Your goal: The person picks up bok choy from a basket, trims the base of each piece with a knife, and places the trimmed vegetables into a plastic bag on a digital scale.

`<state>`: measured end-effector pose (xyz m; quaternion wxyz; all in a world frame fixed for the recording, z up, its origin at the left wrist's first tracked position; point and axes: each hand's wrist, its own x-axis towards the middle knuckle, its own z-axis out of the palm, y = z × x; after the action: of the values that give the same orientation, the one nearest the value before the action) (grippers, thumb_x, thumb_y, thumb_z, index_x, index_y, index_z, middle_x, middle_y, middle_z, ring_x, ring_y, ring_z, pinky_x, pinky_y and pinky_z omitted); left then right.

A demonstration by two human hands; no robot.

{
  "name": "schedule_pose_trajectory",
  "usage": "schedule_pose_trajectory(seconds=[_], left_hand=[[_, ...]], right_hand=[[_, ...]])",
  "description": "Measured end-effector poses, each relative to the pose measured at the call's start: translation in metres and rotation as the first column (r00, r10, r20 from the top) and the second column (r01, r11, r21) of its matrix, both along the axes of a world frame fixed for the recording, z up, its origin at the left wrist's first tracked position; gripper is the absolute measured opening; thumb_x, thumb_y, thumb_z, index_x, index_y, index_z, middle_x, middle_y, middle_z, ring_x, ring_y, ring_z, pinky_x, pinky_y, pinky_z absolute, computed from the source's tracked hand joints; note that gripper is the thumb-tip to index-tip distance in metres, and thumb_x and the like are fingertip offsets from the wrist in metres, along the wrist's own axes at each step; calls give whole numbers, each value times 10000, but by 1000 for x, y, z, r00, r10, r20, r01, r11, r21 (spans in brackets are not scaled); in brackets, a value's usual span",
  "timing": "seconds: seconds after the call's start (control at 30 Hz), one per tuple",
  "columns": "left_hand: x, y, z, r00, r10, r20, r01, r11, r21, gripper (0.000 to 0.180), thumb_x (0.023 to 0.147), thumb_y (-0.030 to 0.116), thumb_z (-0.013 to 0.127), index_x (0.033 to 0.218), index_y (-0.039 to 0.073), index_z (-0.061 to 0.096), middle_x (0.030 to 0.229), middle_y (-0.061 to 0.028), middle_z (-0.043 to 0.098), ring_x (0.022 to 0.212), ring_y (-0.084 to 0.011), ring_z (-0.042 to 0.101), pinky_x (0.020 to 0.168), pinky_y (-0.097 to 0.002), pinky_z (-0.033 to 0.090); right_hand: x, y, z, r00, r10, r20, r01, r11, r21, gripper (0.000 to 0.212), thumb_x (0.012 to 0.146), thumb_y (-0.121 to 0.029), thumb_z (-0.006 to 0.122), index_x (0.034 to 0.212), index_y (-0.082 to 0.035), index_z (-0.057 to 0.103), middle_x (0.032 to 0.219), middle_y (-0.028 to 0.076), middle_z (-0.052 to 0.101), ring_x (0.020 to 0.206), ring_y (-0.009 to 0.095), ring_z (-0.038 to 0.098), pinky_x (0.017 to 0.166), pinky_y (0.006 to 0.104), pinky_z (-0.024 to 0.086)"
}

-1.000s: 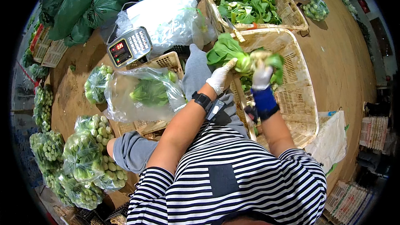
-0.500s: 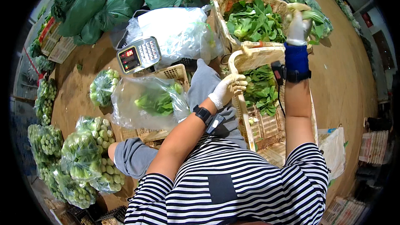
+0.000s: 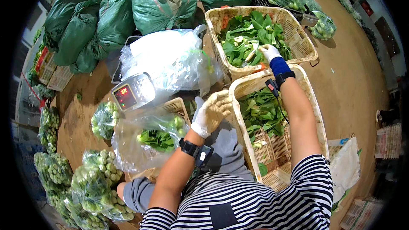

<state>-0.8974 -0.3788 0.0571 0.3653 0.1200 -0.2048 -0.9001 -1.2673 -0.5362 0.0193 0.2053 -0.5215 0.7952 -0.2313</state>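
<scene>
My left hand (image 3: pixel 213 113), in a white glove, hovers between the scale display and the near crate, palm turned up and fingers apart, with nothing in it. My right hand (image 3: pixel 270 53), gloved with a blue cuff, reaches over the near edge of the far crate (image 3: pixel 303 44). Its fingers stretch toward the loose leafy greens (image 3: pixel 272 27), beside a pale, narrow piece (image 3: pixel 250 56) whose kind I cannot make out. Its fingertips are partly hidden. Below my right forearm, the near crate (image 3: pixel 238 121) holds more leafy greens (image 3: pixel 266 108) in its far half.
A lit scale display (image 3: pixel 133 91) stands by white plastic bags (image 3: pixel 166 55). An open clear bag (image 3: pixel 128 145) with greens lies left of my left forearm. Bagged vegetables (image 3: pixel 96 183) crowd the lower left. Large green sacks (image 3: pixel 164 6) line the back.
My right hand has moved left and nearer, from the bunched stalks at the far right to the far crate. My left hand has left the near crate's rim and opened. The view has shifted.
</scene>
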Motion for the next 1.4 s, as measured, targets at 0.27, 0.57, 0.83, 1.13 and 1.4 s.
schedule_pose_trajectory(seconds=[0.27, 0.57, 0.83, 1.13, 1.4], left_hand=[[-9, -16, 2, 987, -113, -118, 123, 989, 81, 627, 831, 432, 560, 1292, 39, 396, 1187, -129, 524, 1071, -221, 521, 924, -362, 415], [-27, -32, 2, 947, -284, -147, 304, 942, 139, 644, 838, 375, 596, 1305, -6, 367, 1204, -133, 496, 1072, -193, 508, 936, -310, 399], [-21, -32, 2, 957, -235, -170, 255, 961, 108, 566, 867, 380, 528, 1290, 24, 402, 1209, -160, 499, 1083, -238, 507, 931, -361, 402], [-14, -35, 7, 936, -252, -245, 291, 947, 138, 592, 873, 375, 533, 1320, 22, 372, 1217, -147, 499, 1090, -227, 506, 942, -344, 399], [-2, -35, 3, 935, -230, -269, 278, 948, 154, 634, 843, 381, 589, 1314, 18, 367, 1179, -125, 513, 1098, -212, 509, 952, -341, 404]], right_hand=[[36, -79, -24, 604, 688, -403, -351, 684, 640, 642, 616, -300, 763, 1209, -204, 537, 1203, 112, 552, 1104, 282, 530, 918, 411, 432], [34, -106, -61, 513, 847, -139, -367, 362, 857, 1162, 567, -88, 758, 1427, -398, 40, 1163, 177, 567, 970, 318, 581, 848, 397, 441], [-5, -93, -61, 560, 789, -254, -303, 480, 823, 885, 592, -80, 766, 1358, -222, 345, 1178, 150, 576, 1003, 310, 588, 806, 380, 488], [1, -101, -101, 376, 809, -452, -168, 539, 826, 300, 761, -287, 614, 974, -85, 677, 1031, 153, 636, 941, 295, 621, 801, 377, 496], [-95, -129, -7, 704, 552, -446, -72, 681, 729, 211, 772, -228, 629, 896, -57, 634, 877, 122, 648, 780, 252, 633, 654, 374, 520]])
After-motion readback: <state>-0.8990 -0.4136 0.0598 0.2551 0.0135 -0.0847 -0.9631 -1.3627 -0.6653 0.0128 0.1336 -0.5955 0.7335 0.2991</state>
